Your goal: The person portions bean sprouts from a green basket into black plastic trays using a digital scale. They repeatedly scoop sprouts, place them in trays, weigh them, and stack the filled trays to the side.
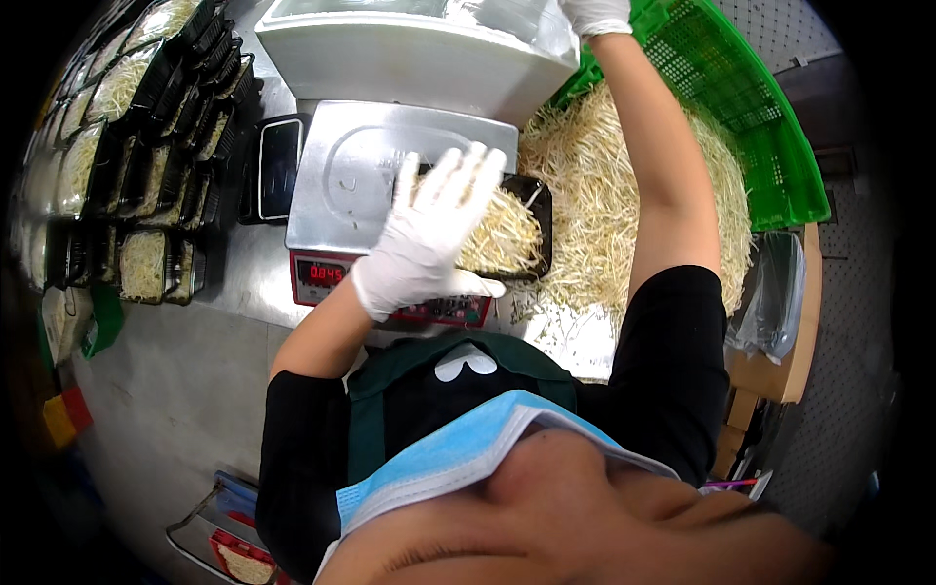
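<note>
My left hand (429, 229), in a white glove, lies with fingers stretched and thumb apart over the left side of a black tray (543, 210) of bean sprouts (502, 239). The tray sits on the right part of a metal-topped scale (336, 195) with a red front; whether my palm touches the sprouts cannot be told. My right hand (597, 15), also gloved, reaches to the far right corner of a white foam box (419, 63). The upper edge of the picture cuts off its fingers. A large heap of loose bean sprouts (585, 185) lies under my right arm.
Stacked black trays of sprouts (146, 195) with clear film fill the left side. A dark-screened device (280, 166) lies beside the scale. A green perforated crate (770, 127) borders the heap at right, near clear plastic lids (775, 302) in a cardboard box (809, 312).
</note>
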Action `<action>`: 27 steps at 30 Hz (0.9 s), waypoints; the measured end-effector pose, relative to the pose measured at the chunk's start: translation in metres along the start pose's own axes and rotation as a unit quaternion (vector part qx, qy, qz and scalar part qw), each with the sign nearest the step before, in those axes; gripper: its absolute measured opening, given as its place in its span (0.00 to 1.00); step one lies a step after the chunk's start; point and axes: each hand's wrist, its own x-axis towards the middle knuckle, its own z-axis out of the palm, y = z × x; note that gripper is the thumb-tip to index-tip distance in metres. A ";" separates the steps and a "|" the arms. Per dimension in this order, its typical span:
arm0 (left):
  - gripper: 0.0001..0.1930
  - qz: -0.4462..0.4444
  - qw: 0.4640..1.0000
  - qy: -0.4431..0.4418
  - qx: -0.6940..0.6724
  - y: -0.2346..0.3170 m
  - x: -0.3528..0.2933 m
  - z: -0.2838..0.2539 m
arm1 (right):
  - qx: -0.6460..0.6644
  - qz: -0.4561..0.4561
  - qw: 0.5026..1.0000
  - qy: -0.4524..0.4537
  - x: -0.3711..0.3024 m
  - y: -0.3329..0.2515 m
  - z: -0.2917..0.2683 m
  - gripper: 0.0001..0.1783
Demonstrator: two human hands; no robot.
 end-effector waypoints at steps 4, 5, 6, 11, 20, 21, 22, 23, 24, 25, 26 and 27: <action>0.62 -0.028 0.994 0.037 -0.102 -0.018 -0.046 -0.022 | 0.296 0.025 0.946 0.132 -0.043 -0.044 -0.097 0.12; 0.57 -0.048 0.950 0.100 -0.291 -0.013 -0.050 -0.029 | 0.362 0.068 0.928 0.062 -0.072 -0.049 -0.124 0.15; 0.52 -0.068 0.868 0.163 -0.464 -0.005 -0.051 -0.039 | 0.428 0.104 0.898 -0.008 -0.099 -0.056 -0.150 0.20; 0.26 -0.070 0.897 0.088 -0.427 -0.017 -0.042 -0.062 | 0.391 0.056 0.873 -0.288 -0.211 -0.118 -0.155 0.15; 0.12 -0.139 0.907 0.132 -0.375 -0.039 0.019 -0.011 | 0.487 0.361 0.788 -0.104 -0.244 -0.075 -0.094 0.07; 0.12 -0.154 0.932 0.169 -0.280 -0.048 0.036 0.008 | 0.454 0.388 0.794 -0.109 -0.237 -0.053 -0.067 0.05; 0.12 -0.143 0.963 0.190 -0.127 -0.068 0.053 0.024 | 0.436 0.383 0.798 -0.163 -0.232 -0.041 -0.050 0.05; 0.12 -0.088 0.987 0.135 -0.008 -0.064 0.048 0.015 | 0.374 0.372 0.817 -0.231 -0.234 -0.038 -0.046 0.07; 0.11 -0.036 0.989 0.081 0.116 -0.058 0.037 0.002 | 0.313 0.348 0.831 -0.301 -0.235 -0.037 -0.041 0.12; 0.13 -0.129 0.985 0.014 0.118 -0.057 0.036 -0.003 | 0.282 0.344 0.861 -0.248 -0.253 -0.019 -0.005 0.17; 0.14 -0.181 0.979 0.043 0.081 -0.067 0.030 0.011 | 0.342 0.323 0.871 -0.139 -0.278 -0.006 0.021 0.21; 0.14 -0.227 0.962 0.128 -0.075 -0.085 0.010 0.044 | 0.379 0.302 0.869 -0.103 -0.282 -0.026 0.022 0.19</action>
